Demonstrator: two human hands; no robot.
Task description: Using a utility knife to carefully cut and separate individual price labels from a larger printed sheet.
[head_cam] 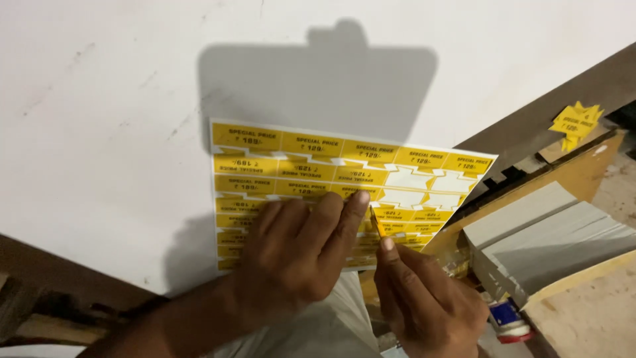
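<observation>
A sheet of yellow price stickers (318, 166) is held up in front of a white wall (99, 99). Some stickers toward the sheet's right side are gone, leaving white backing (411, 179). My left hand (298, 248) lies flat over the lower part of the sheet, fingers spread, pressing it. My right hand (424, 298) pinches the edge of one yellow sticker (375, 224) between thumb and forefinger, lifting it partly off the sheet.
A clump of peeled yellow stickers (575, 122) sticks on a dark ledge (543, 126) at the upper right. Grey cardboard boxes (550, 232) and a brown board (589, 311) stand at the right. A small blue, white and red container (509, 318) sits below them.
</observation>
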